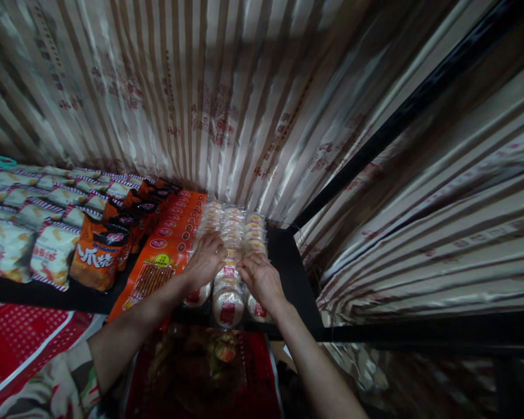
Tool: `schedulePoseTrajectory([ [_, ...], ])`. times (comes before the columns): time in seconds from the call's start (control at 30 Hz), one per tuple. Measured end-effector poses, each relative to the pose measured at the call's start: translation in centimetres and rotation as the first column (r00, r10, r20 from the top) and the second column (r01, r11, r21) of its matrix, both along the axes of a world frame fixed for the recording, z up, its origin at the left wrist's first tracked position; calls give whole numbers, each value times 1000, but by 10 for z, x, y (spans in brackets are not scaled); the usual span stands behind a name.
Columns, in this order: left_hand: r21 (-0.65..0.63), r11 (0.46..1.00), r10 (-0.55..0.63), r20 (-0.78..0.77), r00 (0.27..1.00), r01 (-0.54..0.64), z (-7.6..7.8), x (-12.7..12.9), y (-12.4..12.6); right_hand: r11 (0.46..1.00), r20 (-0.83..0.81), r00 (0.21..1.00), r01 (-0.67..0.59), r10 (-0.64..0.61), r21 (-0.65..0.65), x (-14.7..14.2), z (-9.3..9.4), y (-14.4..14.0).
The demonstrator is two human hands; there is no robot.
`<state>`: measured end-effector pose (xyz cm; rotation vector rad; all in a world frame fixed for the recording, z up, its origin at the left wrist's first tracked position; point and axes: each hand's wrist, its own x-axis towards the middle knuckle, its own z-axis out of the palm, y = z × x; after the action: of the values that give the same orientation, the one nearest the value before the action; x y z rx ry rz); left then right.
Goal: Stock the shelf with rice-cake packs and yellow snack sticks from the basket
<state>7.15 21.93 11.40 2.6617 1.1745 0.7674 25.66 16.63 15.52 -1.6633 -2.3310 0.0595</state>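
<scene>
We see both hands resting on three rows of round rice cake packs [233,256] that lie on a dark shelf [294,273]. The left hand [207,259] lies palm down on the left row, with the fingers curled over the clear wrapping; it seems to press or grip the packs, but we cannot tell if it really closes on one. The right hand [262,279] lies on the middle and right rows, near the front edge, with the fingers bent downward on the wrapping. The two hands are just beside each other, almost touching above the middle row.

The rows run from the front edge of the shelf to the striped curtain [227,99] behind. Just left of the rows lies a long orange snack pack [168,247], touching the left row. Further left stand dark orange bags [98,256], and then white bags with red and blue edges [48,250]. A black frame bar [397,122] goes up diagonally from the right back corner of the shelf. Below the shelf we see a red package [205,372], dark and blurred.
</scene>
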Motion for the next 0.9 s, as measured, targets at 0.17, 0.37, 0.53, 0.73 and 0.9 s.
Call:
schedulePoseTrajectory([
  [0.17,-7,1000,4,14,1000,-4,2,0,-3,992,92,991,-89,97,-87,5,2,-9],
  [0.37,-23,1000,12,20,1000,-12,6,0,-4,996,213,975,-45,60,-71,0,2,-7],
  [0.53,-16,1000,7,16,1000,-7,6,0,-3,997,203,978,-23,39,-79,-3,1,-6],
  [0.73,-48,999,7,16,1000,-6,8,0,-1,999,166,985,-40,43,-24,-1,-4,-7],
  [0.9,-53,999,13,73,997,-9,6,-3,-3,1000,165,986,6,-11,30,-4,-11,-8],
])
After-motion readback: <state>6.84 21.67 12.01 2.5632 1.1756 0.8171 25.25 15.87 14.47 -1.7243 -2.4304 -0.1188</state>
